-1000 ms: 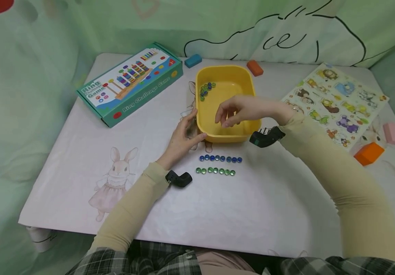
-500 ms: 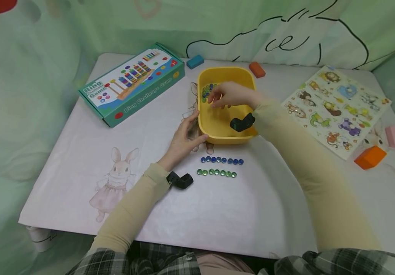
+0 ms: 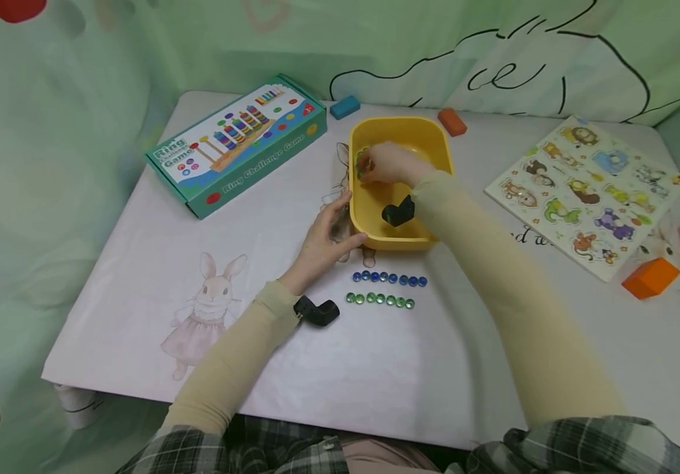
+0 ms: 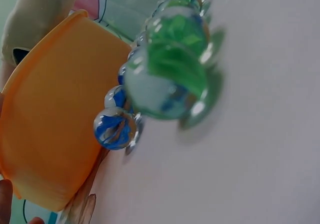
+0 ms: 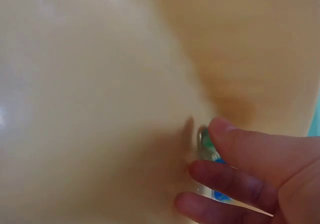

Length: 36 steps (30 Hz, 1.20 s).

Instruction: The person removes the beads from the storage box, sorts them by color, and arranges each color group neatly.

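- Two rows of glass beads on counter (image 3: 138, 276): blue row (image 3: 390, 279) just beyond green row (image 3: 380, 300), both just in front of yellow tub (image 3: 369, 217).
- Right hand (image 3: 388, 163) inside tub at far left corner; fingers (image 5: 235, 181) curled over loose beads (image 5: 206, 140) on tub floor. Firm pinch on any one bead: cannot tell.
- Left hand (image 3: 323, 240) flat on counter, fingers relaxed, thumb touching tub's near left corner.
- Game box (image 3: 239, 141) left of tub, well apart; animal puzzle board (image 3: 588, 187) to right.
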Available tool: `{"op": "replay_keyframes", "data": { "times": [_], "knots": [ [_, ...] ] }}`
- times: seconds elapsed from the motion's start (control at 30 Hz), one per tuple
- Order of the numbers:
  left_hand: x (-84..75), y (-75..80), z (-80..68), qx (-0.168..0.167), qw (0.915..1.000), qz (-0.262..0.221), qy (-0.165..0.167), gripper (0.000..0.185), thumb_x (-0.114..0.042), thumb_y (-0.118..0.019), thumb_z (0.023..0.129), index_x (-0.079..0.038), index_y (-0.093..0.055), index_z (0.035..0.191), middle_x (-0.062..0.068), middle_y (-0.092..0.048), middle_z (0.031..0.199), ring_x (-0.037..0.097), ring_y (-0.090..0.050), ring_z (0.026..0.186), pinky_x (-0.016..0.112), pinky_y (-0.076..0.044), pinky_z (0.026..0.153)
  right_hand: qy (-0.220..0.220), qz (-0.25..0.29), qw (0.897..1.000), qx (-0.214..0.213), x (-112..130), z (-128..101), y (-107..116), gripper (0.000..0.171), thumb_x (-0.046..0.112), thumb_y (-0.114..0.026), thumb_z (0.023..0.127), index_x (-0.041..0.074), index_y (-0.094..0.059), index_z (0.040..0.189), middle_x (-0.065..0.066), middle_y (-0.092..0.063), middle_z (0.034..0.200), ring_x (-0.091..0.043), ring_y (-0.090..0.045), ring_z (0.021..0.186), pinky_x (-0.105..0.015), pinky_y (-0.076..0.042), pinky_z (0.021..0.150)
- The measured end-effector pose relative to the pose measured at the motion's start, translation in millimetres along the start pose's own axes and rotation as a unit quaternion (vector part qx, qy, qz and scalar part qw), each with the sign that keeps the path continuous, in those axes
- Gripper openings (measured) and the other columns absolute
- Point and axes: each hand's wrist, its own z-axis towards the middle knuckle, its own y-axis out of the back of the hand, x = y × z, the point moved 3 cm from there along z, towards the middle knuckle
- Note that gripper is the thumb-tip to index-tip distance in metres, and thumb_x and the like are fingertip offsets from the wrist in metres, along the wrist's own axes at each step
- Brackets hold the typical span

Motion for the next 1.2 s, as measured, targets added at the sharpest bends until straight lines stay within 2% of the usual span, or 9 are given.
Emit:
{"op": "replay_keyframes", "data": {
  "times": [0.17,0.27,0.4,0.57,0.8,1.0,1.2],
  "knots": [
    [-1.6,0.0,-0.1,-0.004,0.9999,0.003,-0.012,0.074,-0.029,-0.067,0.084,-0.025,-0.026,0.146,-0.015,-0.022,0.151,0.01,-0.025,0.138,0.029,-0.022,0.114,0.017,-0.03,0.999,-0.014,4.9,1.0,-3.1,0.027,0.016,-0.056,0.092,0.003,-0.057,0.116,-0.014,-0.057,0.113,-0.026,-0.049,0.097,-0.037,-0.045,0.094],
    [-2.2,-0.9,-0.8,-0.004,0.9998,0.001,-0.019,0.073,-0.028,-0.067,0.085,-0.024,-0.026,0.146,-0.013,-0.022,0.152,0.011,-0.025,0.138,0.029,-0.021,0.114,0.039,-0.035,0.999,-0.013,3.0,-0.9,-4.2,0.025,0.017,-0.059,0.091,0.002,-0.059,0.111,-0.015,-0.058,0.109,-0.026,-0.049,0.095,-0.037,-0.046,0.091],
    [-2.8,-1.4,-1.6,-0.002,0.9998,0.0,-0.021,0.073,-0.028,-0.067,0.085,-0.025,-0.026,0.146,-0.012,-0.021,0.152,0.011,-0.026,0.138,0.029,-0.022,0.114,0.063,-0.026,0.998,0.009,-1.3,-9.3,-3.0,0.024,0.019,-0.062,0.088,0.001,-0.062,0.104,-0.015,-0.061,0.104,-0.024,-0.052,0.088,-0.034,-0.048,0.082],
    [-3.1,-1.0,-2.0,-0.001,0.9999,0.001,-0.011,0.074,-0.031,-0.067,0.085,-0.027,-0.025,0.146,-0.017,-0.021,0.151,0.008,-0.025,0.138,0.027,-0.022,0.114,0.049,-0.015,0.998,0.045,-9.8,-23.5,0.3,0.024,0.023,-0.063,0.088,0.004,-0.063,0.102,-0.011,-0.06,0.099,-0.021,-0.051,0.081,-0.027,-0.047,0.069],
    [-4.9,-0.9,-2.7,0.001,1.0,0.003,0.002,0.074,-0.034,-0.066,0.085,-0.029,-0.024,0.145,-0.019,-0.019,0.151,0.007,-0.023,0.138,0.027,-0.021,0.114,0.061,-0.011,0.996,0.06,-16.5,-47.7,7.2,0.019,0.019,-0.059,0.09,0.004,-0.062,0.102,-0.009,-0.06,0.094,-0.021,-0.053,0.08,-0.025,-0.046,0.067],
    [-4.2,-1.5,-3.0,-0.001,1.0,0.001,0.004,0.074,-0.033,-0.067,0.084,-0.03,-0.024,0.145,-0.019,-0.019,0.151,0.007,-0.022,0.138,0.028,-0.02,0.114,0.092,0.001,0.995,0.046,-15.7,-71.1,13.5,0.016,0.018,-0.06,0.09,0.005,-0.062,0.099,-0.008,-0.058,0.087,-0.02,-0.051,0.077,-0.025,-0.045,0.066],
    [-4.0,-1.9,-2.7,-0.001,1.0,-0.002,0.004,0.074,-0.033,-0.067,0.084,-0.03,-0.025,0.145,-0.021,-0.019,0.15,0.007,-0.023,0.138,0.029,-0.019,0.115,0.119,0.006,0.993,0.017,-17.2,-96.8,17.1,0.016,0.018,-0.062,0.089,0.006,-0.063,0.1,-0.006,-0.061,0.09,-0.018,-0.05,0.081,-0.026,-0.044,0.069]
  ]
}}
